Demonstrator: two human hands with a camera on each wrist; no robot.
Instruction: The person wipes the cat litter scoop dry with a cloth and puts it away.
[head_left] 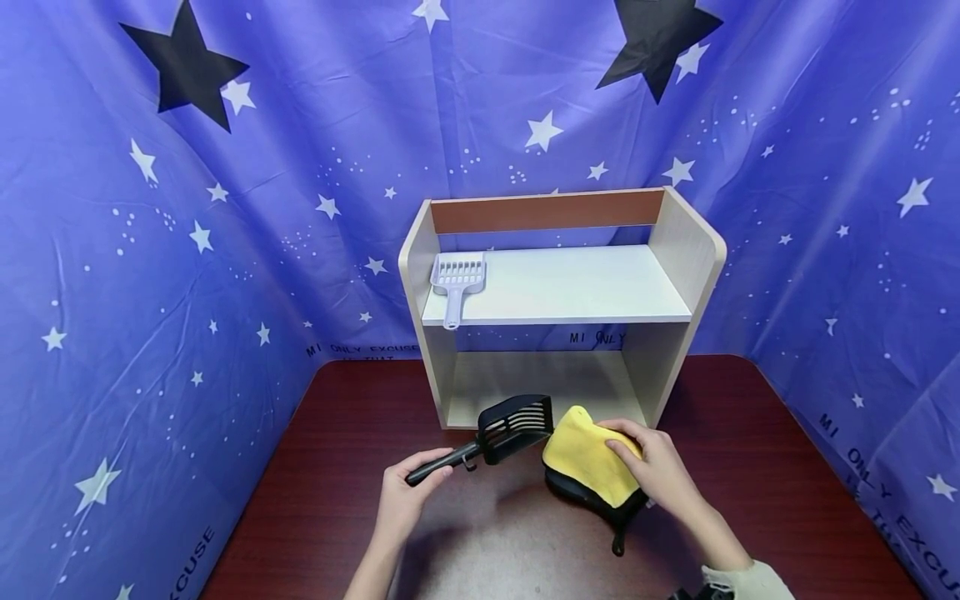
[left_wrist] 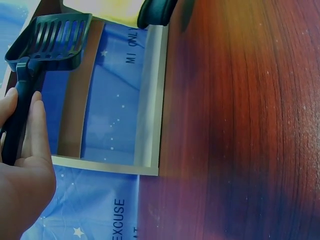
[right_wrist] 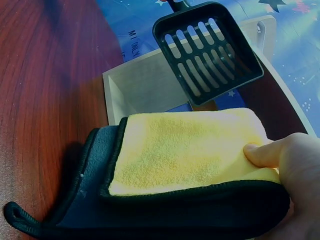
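Observation:
My left hand [head_left: 408, 490] grips the handle of a black slotted litter scoop [head_left: 517, 427], raised in front of the shelf with its head toward the right. In the left wrist view the thumb and fingers wrap the scoop's handle [left_wrist: 19, 107]. My right hand [head_left: 660, 467] pinches a folded cloth [head_left: 588, 454], yellow on one face and dark with black edging on the other. A small black loop [right_wrist: 20, 215] dangles from one corner of the cloth. Scoop head and cloth hang close together; whether they touch I cannot tell.
A two-tier wooden shelf [head_left: 555, 287] stands at the back of the dark red table [head_left: 345, 425]. On its upper board, at the left, lies a pale lavender slotted scoop [head_left: 459, 279], handle over the front edge. Blue star-patterned curtains [head_left: 262, 208] enclose the back and sides.

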